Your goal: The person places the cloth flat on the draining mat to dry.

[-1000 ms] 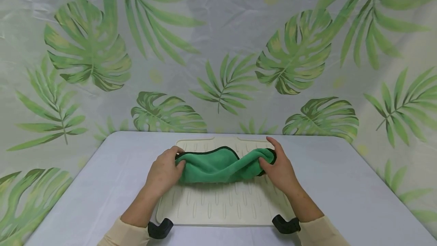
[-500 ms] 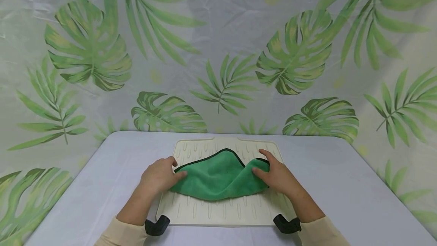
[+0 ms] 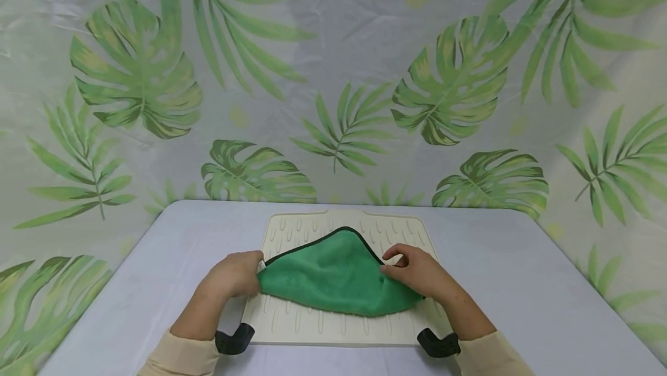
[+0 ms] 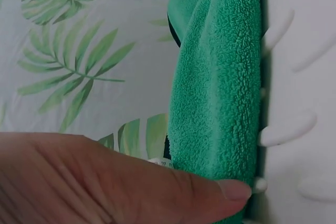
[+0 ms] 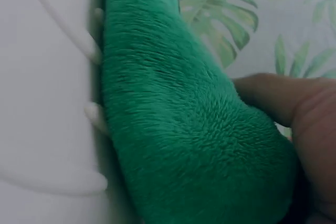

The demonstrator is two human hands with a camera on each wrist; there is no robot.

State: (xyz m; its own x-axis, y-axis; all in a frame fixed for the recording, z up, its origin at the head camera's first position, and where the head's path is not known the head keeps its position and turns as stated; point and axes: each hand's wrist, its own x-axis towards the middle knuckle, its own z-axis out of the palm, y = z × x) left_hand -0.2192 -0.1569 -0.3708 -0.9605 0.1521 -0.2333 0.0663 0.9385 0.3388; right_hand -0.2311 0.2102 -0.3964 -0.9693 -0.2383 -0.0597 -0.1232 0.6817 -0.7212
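Note:
A green plush cleaning cloth with dark edging lies folded on the cream ribbed mat, its far edge rising to a peak. My left hand pinches its left end. In the left wrist view the thumb presses on the pile beside a small white tag; the other fingers are hidden. My right hand is over the cloth's right part, thumb against the far edge and index finger bent loosely, with a gap between them. In the right wrist view a finger shows behind the cloth.
The mat lies mid-table on a white tabletop, with ribs standing up from it. A leaf-patterned curtain hangs behind the table's far edge. Black wrist mounts sit at both cuffs.
The cloth came down nearer and spread wider, its right end slipping below the right hand. My left hand moved left and nearer with its end. The right hand's fingers loosened at the far edge.

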